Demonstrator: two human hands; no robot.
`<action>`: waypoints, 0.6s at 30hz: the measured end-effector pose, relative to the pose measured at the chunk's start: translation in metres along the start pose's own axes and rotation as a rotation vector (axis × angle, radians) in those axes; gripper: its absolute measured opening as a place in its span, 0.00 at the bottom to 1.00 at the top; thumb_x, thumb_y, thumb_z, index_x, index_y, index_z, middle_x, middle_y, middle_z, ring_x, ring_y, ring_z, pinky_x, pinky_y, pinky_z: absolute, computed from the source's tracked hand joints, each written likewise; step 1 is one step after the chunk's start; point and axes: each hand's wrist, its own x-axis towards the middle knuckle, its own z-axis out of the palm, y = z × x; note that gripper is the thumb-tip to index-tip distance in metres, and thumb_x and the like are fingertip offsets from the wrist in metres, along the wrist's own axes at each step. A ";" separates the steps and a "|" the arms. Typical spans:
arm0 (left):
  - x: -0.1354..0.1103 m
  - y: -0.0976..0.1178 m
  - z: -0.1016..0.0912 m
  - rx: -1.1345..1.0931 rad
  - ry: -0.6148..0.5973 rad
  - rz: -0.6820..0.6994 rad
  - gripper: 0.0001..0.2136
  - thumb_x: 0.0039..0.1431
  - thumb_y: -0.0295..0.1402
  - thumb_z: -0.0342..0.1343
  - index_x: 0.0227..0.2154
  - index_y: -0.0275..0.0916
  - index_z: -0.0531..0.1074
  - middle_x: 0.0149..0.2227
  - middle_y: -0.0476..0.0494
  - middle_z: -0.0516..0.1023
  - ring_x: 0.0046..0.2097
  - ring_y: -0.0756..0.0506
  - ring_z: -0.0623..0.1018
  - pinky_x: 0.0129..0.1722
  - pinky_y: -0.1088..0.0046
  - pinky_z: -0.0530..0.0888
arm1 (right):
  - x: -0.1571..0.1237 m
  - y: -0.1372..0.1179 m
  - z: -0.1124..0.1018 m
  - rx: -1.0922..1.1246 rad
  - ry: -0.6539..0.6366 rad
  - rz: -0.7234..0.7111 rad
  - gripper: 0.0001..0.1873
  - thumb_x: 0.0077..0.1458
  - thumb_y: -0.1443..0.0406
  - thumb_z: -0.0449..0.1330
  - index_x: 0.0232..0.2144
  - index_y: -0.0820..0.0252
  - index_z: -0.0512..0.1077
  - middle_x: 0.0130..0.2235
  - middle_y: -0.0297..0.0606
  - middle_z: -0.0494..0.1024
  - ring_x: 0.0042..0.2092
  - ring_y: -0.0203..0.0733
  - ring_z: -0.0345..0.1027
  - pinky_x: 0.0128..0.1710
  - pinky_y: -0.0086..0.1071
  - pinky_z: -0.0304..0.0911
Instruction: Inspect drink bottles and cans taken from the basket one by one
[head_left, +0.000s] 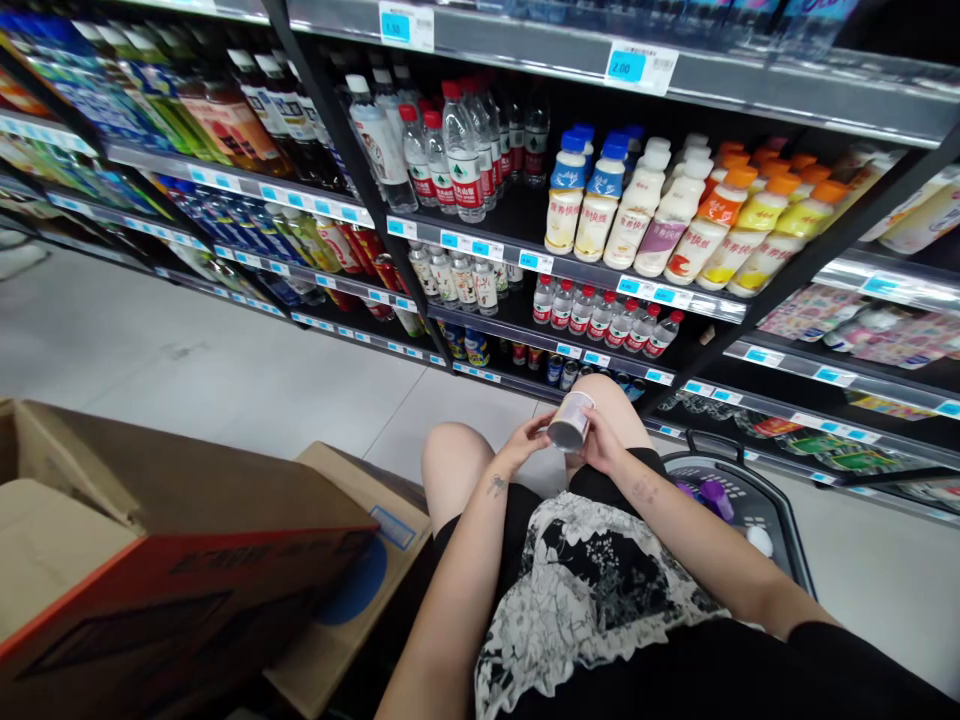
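"What's in the hands?"

"A small pale cylindrical can (574, 412) with a dull grey round end, tilted above the knees. The right hand (602, 440) is closed around its right side; the left hand (527, 442) is half curled, fingertips against the left side."

"Can you read it?"

"No, its print is too small, and the fingers hide part of the wall. The far end faces away."

"And around it?"

"Just ahead, a smooth grey shelf edge (517, 258) carries glossy, opaque white bottles (637, 215) with ribbed, coloured caps and clear plastic bottles (465, 165) with red caps. The back rows sink into shadow."

"On the left?"

"A matt brown cardboard box (225, 480) with an orange-red side, cut off by the frame; its lettering is blurred."

"On the right?"

"A dark grey plastic basket (759, 482) with slotted walls, partly behind the right arm. Inside are a purple object (716, 498), hard to identify, and a rounded white one (760, 541)."
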 end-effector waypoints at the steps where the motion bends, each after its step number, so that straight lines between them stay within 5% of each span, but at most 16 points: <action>1: -0.002 -0.003 -0.002 0.053 0.025 -0.030 0.36 0.40 0.47 0.72 0.54 0.40 0.74 0.57 0.35 0.74 0.57 0.35 0.71 0.57 0.59 0.66 | -0.004 -0.008 0.001 -0.108 0.046 -0.090 0.23 0.46 0.55 0.68 0.43 0.57 0.69 0.34 0.36 0.78 0.37 0.45 0.73 0.35 0.35 0.70; 6: -0.012 -0.023 -0.021 0.430 0.122 -0.384 0.36 0.53 0.62 0.52 0.50 0.35 0.75 0.50 0.33 0.77 0.47 0.39 0.76 0.48 0.62 0.70 | -0.056 -0.076 0.001 -0.884 0.101 -0.678 0.40 0.29 0.61 0.77 0.49 0.53 0.70 0.46 0.38 0.77 0.46 0.51 0.70 0.50 0.42 0.65; 10: -0.012 -0.036 -0.032 0.623 0.126 -0.581 0.41 0.47 0.67 0.46 0.44 0.31 0.74 0.46 0.31 0.77 0.44 0.36 0.76 0.43 0.62 0.71 | -0.094 -0.117 -0.008 -1.257 0.283 -0.751 0.43 0.31 0.53 0.76 0.51 0.51 0.67 0.46 0.37 0.77 0.44 0.53 0.72 0.48 0.44 0.65; 14: -0.011 -0.040 -0.035 0.666 0.090 -0.558 0.38 0.41 0.68 0.49 0.38 0.34 0.73 0.42 0.34 0.78 0.43 0.36 0.77 0.42 0.63 0.71 | -0.100 -0.128 -0.024 -0.852 0.434 -0.637 0.37 0.33 0.51 0.75 0.45 0.52 0.68 0.39 0.36 0.77 0.38 0.50 0.72 0.37 0.39 0.68; 16: -0.012 -0.040 -0.035 0.673 0.085 -0.547 0.38 0.39 0.68 0.49 0.36 0.34 0.72 0.41 0.34 0.78 0.43 0.37 0.76 0.42 0.64 0.71 | -0.096 -0.129 -0.031 -0.445 0.299 -0.499 0.33 0.39 0.46 0.70 0.44 0.55 0.68 0.34 0.36 0.76 0.32 0.45 0.71 0.29 0.35 0.66; 18: -0.013 -0.040 -0.035 0.676 0.086 -0.536 0.39 0.39 0.68 0.49 0.37 0.34 0.72 0.42 0.34 0.77 0.43 0.37 0.76 0.43 0.64 0.72 | -0.092 -0.129 -0.036 -0.075 0.013 -0.382 0.35 0.43 0.40 0.63 0.45 0.58 0.68 0.30 0.35 0.74 0.26 0.40 0.67 0.23 0.32 0.63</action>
